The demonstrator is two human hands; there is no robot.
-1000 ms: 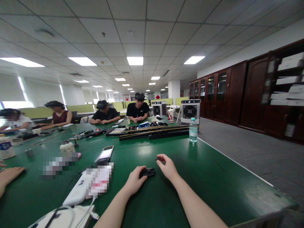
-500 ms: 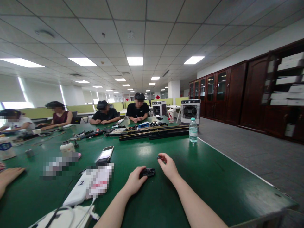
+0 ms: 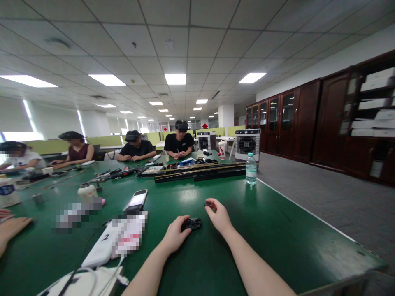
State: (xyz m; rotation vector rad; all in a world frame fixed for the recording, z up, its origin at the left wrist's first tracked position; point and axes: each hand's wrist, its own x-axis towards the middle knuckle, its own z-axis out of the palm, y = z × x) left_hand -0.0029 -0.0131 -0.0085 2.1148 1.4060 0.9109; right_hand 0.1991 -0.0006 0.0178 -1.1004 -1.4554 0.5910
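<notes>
My left hand (image 3: 174,236) rests on the green table (image 3: 277,234) with its fingers curled round a small black part (image 3: 191,223), whose right end sticks out. Just to the right, my right hand (image 3: 219,215) is raised slightly off the table and pinches a tiny dark piece (image 3: 206,203) between thumb and fingertips. The two hands are a short gap apart, with the tiny piece above and right of the black part.
A phone (image 3: 136,200), a white power bank (image 3: 98,248) with cables and a blurred packet lie to my left. Long black rails (image 3: 200,172) and a water bottle (image 3: 251,168) stand farther back. Several people sit along the far and left sides; someone's hand (image 3: 10,228) rests at left.
My right hand has lifted the tiny piece slightly and shifted a little. The left hand and black part stay put.
</notes>
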